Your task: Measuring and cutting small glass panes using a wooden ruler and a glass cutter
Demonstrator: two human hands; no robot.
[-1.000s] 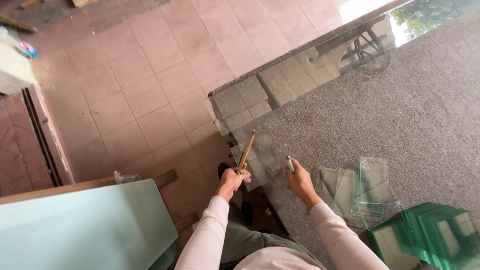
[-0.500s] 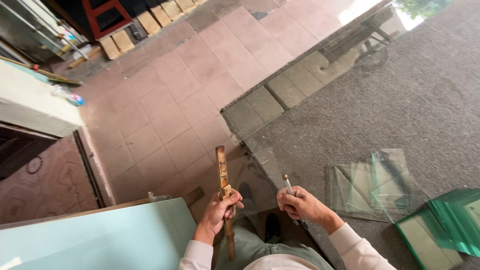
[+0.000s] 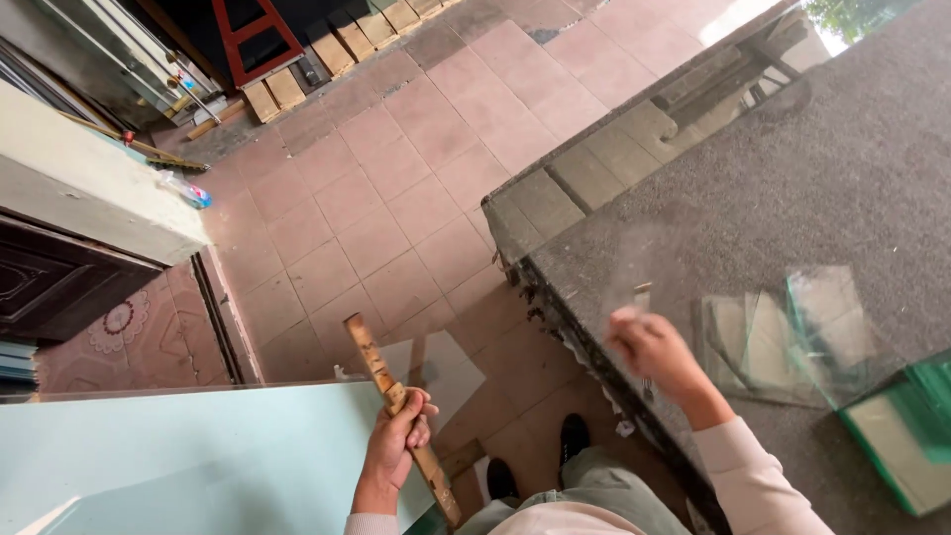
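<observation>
Two hands are at work beside the grey carpeted bench (image 3: 792,188). The left hand (image 3: 396,441) is clamped around a long wooden ruler (image 3: 396,396), gripping it near the middle; the ruler tilts up and away from the body and hangs off the bench, out over the tiled floor (image 3: 376,198), beside the bench's near corner. The right hand (image 3: 654,352) is blurred. It sits over the bench's near edge, fingers curled together, and a thin tool seems to poke up from it, though I cannot tell what the tool is or how firmly it is held.

Just beyond the right hand, farther in on the bench, lie several clear glass sheets (image 3: 783,337), overlapping flat on the carpet. A thicker stack of green-edged glass (image 3: 906,436) rests at the bench's near right part, touching or just beside those sheets. A large pale glass panel (image 3: 168,456) stands off the bench, left of the ruler. Below the bench's edge, black shoes (image 3: 575,436) stand on the tiles.
</observation>
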